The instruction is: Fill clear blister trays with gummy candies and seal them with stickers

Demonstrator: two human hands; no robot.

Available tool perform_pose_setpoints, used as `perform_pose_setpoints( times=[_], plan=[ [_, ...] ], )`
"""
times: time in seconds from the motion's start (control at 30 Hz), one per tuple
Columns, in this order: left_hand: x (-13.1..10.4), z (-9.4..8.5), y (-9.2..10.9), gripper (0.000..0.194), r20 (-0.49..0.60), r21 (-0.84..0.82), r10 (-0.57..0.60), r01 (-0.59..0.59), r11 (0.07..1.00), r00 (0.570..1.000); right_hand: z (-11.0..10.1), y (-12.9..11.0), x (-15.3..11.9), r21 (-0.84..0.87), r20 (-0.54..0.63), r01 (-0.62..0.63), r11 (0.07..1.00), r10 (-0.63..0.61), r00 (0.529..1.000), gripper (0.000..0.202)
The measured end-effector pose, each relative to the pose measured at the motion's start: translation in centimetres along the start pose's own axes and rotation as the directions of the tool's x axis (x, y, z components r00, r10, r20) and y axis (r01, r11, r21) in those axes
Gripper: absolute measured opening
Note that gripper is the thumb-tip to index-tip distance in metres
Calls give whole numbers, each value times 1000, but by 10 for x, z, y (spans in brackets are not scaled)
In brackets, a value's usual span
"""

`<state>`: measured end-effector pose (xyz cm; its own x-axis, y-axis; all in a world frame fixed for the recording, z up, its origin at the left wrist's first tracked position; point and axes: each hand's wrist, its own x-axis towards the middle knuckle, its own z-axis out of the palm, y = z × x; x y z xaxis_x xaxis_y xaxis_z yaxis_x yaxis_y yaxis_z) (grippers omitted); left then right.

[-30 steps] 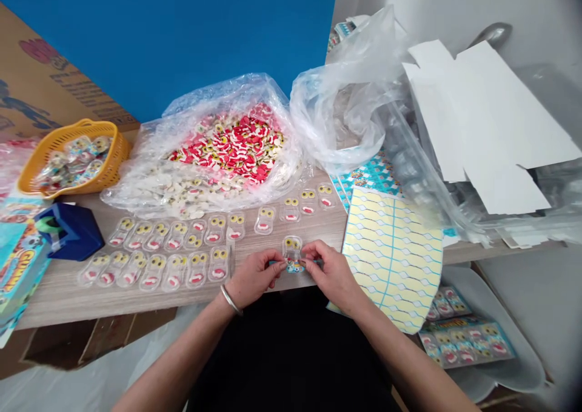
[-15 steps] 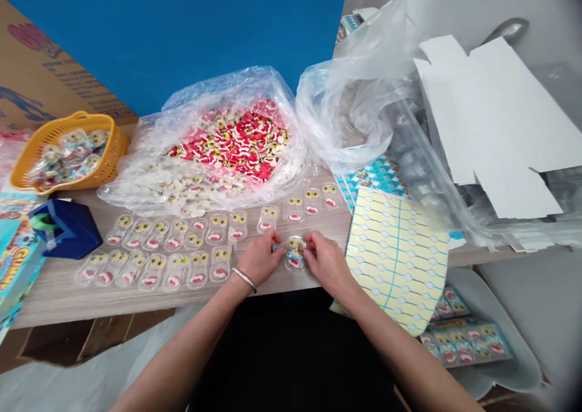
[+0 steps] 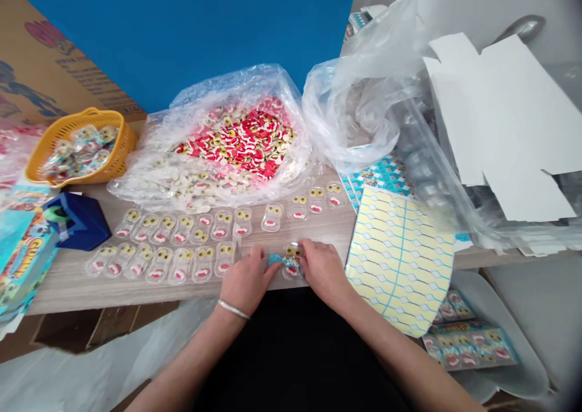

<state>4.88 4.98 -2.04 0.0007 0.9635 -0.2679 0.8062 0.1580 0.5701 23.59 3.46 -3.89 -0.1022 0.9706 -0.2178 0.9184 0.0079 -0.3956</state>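
A small clear plastic pack (image 3: 292, 269) with yellow eyes and a red mouth lies near the table's front edge, a blue printed sticker (image 3: 275, 259) across its middle. The sticker's left end sticks out past the pack, close to the thumb of my left hand (image 3: 245, 280); whether the thumb touches it is unclear. My left fingers are apart, with nothing seen between them. My right hand (image 3: 325, 274) has its fingers closed on the pack's right side. Two rows of similar clear packs (image 3: 183, 229) lie to the left. The yellow sticker sheet (image 3: 400, 257) lies to the right.
Behind the rows is a plastic bag (image 3: 245, 139) of red, white and yellow pieces. A yellow basket (image 3: 130, 148) and a blue tape dispenser (image 3: 86, 221) stand at the left. White flat cartons (image 3: 504, 121) lie at the right, above a grey bin (image 3: 522, 345).
My left hand has drawn back left and down from the pack, and the sticker's left end now shows. My right hand stays at the pack. The view has shifted slightly.
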Motion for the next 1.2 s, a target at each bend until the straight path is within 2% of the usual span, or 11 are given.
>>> perform_pose_setpoints(
  times=[0.1,0.17,0.23,0.3,0.37,0.5,0.6,0.73,0.83,1.0,1.2],
  plan=[
    [-30,-9,-28,34,147,-71,-112,124,990,983,8,-17,-7,31,22,52,998,-53,998,16],
    [-49,-7,-40,32,306,-292,-228,319,902,924,14,-30,-11,48,45,95,994,-97,994,15],
    [-62,1,-45,34,421,-560,-320,521,644,849,18,-43,-13,64,77,130,990,-135,988,15],
    [-68,12,-44,39,484,-718,-360,597,357,798,22,-53,-15,68,108,156,985,-163,981,14],
    [-71,20,-42,42,497,-768,-386,601,223,778,24,-59,-16,66,120,182,981,-188,975,13],
    [-73,21,-41,45,445,-781,-434,576,240,783,25,-57,-18,150,111,194,969,-212,971,14],
    [-74,13,-38,44,386,-813,-439,524,252,811,22,-47,-19,398,122,110,911,-171,978,22],
    [-66,-4,-24,41,279,-865,-407,412,287,870,13,-28,-17,758,135,-33,651,-107,985,33],
    [-55,-14,-9,37,244,-881,-343,355,312,907,1,-18,-15,863,129,-56,501,-113,985,22],
    [-46,-20,14,32,325,-887,-188,368,278,927,-25,-13,-15,920,69,-11,392,-135,988,25],
    [-48,-22,36,27,478,-865,25,466,185,878,-31,-12,-19,990,80,-47,132,-252,964,36]
  ],
)
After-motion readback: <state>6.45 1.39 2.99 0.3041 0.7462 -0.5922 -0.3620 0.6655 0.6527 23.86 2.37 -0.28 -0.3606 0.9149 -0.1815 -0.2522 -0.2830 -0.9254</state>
